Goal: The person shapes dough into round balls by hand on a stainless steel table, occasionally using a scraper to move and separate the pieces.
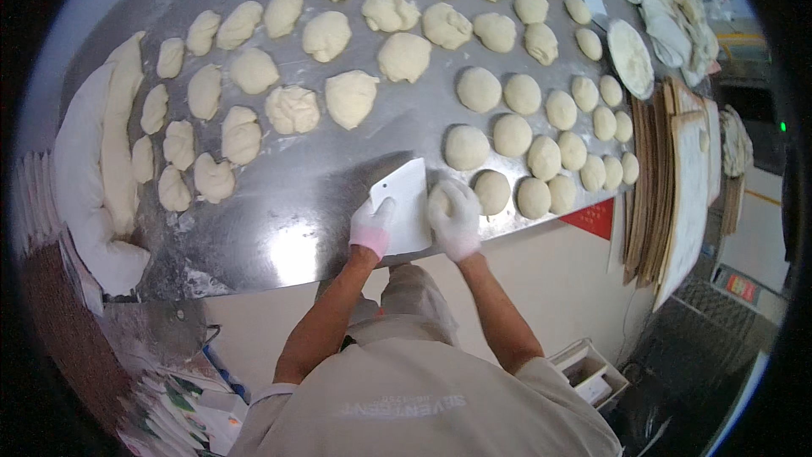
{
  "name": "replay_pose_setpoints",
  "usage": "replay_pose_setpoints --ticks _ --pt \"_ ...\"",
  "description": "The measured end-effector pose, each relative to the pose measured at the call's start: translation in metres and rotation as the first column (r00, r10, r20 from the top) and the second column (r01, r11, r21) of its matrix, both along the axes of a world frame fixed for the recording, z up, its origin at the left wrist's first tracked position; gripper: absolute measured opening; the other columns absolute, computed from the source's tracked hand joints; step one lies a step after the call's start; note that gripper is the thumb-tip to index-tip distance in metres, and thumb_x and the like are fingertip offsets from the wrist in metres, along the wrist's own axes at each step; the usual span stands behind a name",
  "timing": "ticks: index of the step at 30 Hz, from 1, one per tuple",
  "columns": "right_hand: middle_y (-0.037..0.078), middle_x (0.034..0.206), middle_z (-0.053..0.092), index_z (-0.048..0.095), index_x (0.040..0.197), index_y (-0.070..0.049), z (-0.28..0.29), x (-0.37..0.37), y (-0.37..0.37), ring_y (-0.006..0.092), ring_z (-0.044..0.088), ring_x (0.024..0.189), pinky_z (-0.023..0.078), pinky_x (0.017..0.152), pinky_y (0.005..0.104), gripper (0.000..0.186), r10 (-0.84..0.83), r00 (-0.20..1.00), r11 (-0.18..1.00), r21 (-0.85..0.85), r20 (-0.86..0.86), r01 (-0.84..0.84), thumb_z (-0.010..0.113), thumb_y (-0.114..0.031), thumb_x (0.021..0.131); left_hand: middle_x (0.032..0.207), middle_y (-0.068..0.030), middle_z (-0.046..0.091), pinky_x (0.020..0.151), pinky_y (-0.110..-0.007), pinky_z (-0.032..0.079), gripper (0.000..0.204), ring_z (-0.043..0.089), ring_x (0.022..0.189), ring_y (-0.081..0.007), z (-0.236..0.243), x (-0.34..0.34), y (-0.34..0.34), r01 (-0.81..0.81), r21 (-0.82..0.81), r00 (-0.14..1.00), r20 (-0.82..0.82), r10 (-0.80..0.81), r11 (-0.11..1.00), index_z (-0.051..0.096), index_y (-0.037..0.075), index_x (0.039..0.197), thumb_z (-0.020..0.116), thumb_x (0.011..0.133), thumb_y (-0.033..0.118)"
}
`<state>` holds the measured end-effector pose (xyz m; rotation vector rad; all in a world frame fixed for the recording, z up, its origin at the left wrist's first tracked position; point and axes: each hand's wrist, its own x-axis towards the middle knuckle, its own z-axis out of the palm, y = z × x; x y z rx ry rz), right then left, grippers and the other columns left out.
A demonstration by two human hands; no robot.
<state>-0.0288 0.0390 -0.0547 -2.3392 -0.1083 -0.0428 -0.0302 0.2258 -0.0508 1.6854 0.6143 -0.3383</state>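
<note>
My left hand (pixel 370 228), in a white glove with a pink cuff, grips a white plastic dough scraper (pixel 410 207) at its left side near the table's front edge. Just right of the scraper, my gloved right hand (pixel 458 222) curls around a dough ball (pixel 439 200), which its fingers partly cover. A smooth dough ball (pixel 491 192) lies right beside that hand, at the near end of several rows of round dough balls (pixel 512 134). Rough, unshaped dough pieces (pixel 351 99) are spread over the table's left and far parts.
The metal table (pixel 338 173) carries flour smears. A large covered dough mass (pixel 97 178) lies along its left end. At the right stand a white oval dish (pixel 630 59), crumpled cloths (pixel 668 8) and a stack of upright boards (pixel 655 178). An open box (pixel 590 372) sits below.
</note>
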Motion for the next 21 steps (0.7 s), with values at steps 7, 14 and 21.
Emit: replay_pose_setpoints --ticks 7,14,21 --pt "0.025 0.127 0.056 0.056 0.12 0.003 0.027 0.071 0.024 0.0421 0.054 0.116 0.044 0.1 0.0449 0.046 0.144 0.983 0.99 -0.015 0.115 -0.143 0.065 -0.006 0.076 0.099 -0.0087 0.066 0.076 -0.03 0.051 0.027 0.061 0.09 -0.0152 0.029 0.027 0.081 -0.422 -0.13 0.906 -0.044 0.42 0.897 0.062 -0.002 0.114 0.056 0.096 0.018" --pt "0.024 0.134 0.051 0.051 0.13 0.0 -0.001 0.214 0.108 0.0397 0.046 0.128 0.037 0.108 0.043 0.058 0.351 0.926 0.929 0.07 0.136 -0.362 0.068 -0.02 0.079 0.114 -0.0105 0.063 0.087 -0.034 0.052 0.031 0.062 0.099 -0.0194 -0.077 0.045 0.066 -0.423 -0.193 0.897 0.053 0.439 0.886 0.056 -0.001 0.125 0.052 0.095 0.006" --pt "0.015 0.118 0.061 0.056 0.125 0.001 -0.014 0.225 0.102 0.0278 0.059 0.109 0.047 0.095 0.0366 0.042 0.164 0.976 0.832 0.551 -0.145 -0.058 0.06 -0.022 0.089 0.109 -0.0109 0.068 0.09 -0.032 0.048 0.032 0.062 0.1 -0.0177 0.005 0.116 0.026 -0.163 0.058 0.974 0.17 0.151 0.985 0.062 -0.004 0.118 0.059 0.093 0.016"
